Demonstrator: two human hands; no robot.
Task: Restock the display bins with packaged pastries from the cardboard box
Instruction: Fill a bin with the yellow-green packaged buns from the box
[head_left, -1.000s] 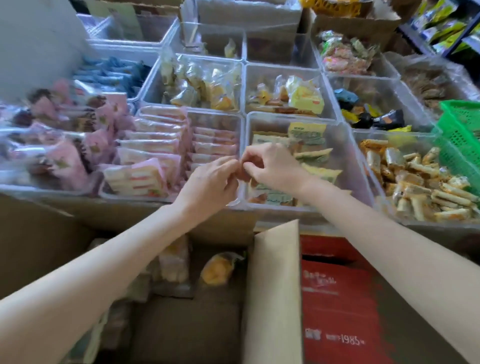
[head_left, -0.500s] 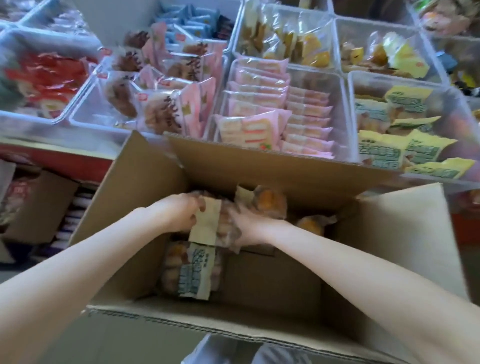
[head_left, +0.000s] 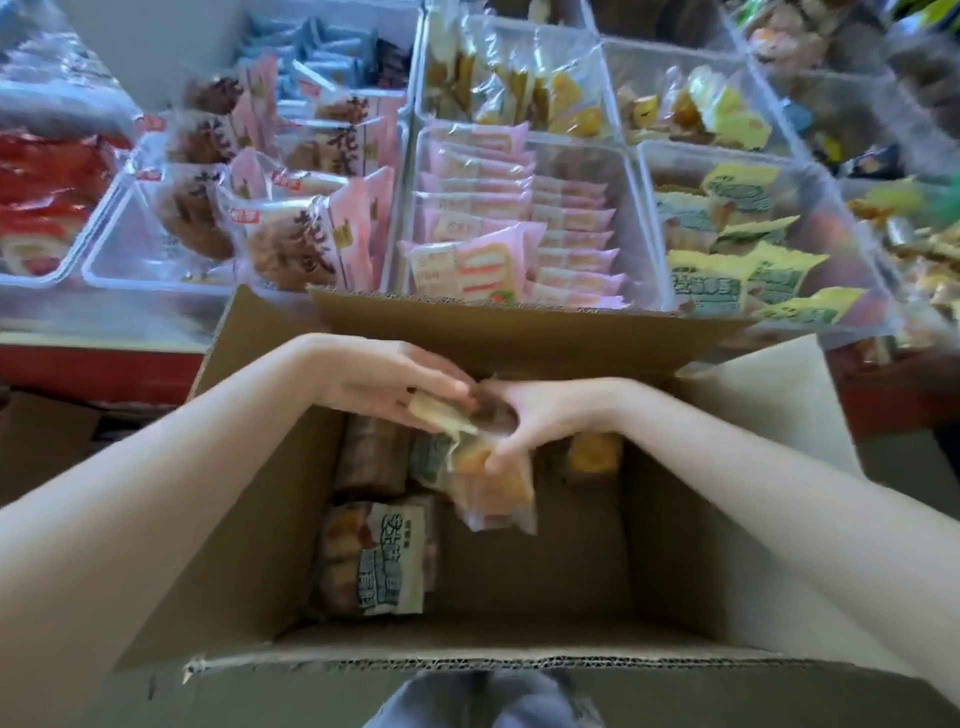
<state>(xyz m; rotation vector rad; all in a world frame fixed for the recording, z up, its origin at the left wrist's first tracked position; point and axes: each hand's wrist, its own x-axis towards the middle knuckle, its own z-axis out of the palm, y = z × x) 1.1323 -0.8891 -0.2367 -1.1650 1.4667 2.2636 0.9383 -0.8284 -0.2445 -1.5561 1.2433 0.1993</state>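
An open cardboard box stands right below me. Both hands are inside it. My left hand holds the pale label end of a packaged pastry. My right hand grips a clear packet with a golden pastry that hangs below the fingers, blurred. More packets lie in the box: one with a green-and-cream label at the left, a brown one above it, a yellow one at the right wall. The clear bin with the same yellow-green packets is behind the box at the right.
Clear display bins run along the shelf behind the box: pink sandwich packets in the middle, pink flower-cake packets to the left, red packets at the far left, yellow snacks further back. The box's far flap stands up before the bins.
A second ago both hands were up at the bins. They dropped into the box, and since half a second ago they have lifted packets off the pile.
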